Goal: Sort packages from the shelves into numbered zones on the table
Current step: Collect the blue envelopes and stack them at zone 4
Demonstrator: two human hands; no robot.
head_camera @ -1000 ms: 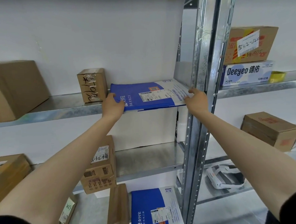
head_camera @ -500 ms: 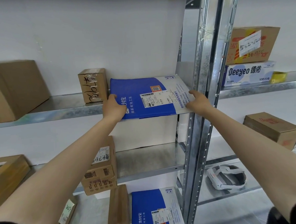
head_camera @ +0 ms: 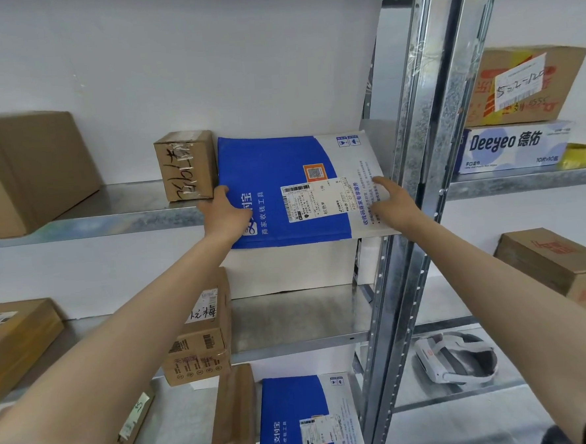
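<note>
Both hands on the blue-and-white flat package (head_camera: 275, 175): left hand (head_camera: 227, 215) grips its lower-left corner, right hand (head_camera: 391, 203) pinches the lower-right edge, one finger on the face. Package is at the upper shelf (head_camera: 112, 212), front edge past the lip, face tilted toward the camera. Small brown box (head_camera: 185, 165) sits just beside its left edge, steel upright (head_camera: 416, 180) close on the right. A second blue package (head_camera: 303, 416) lies two shelves down.

Blue-and-white mailer (head_camera: 282, 188) with an orange patch; brown cardboard box (head_camera: 185, 165) bearing black scrawl.
</note>
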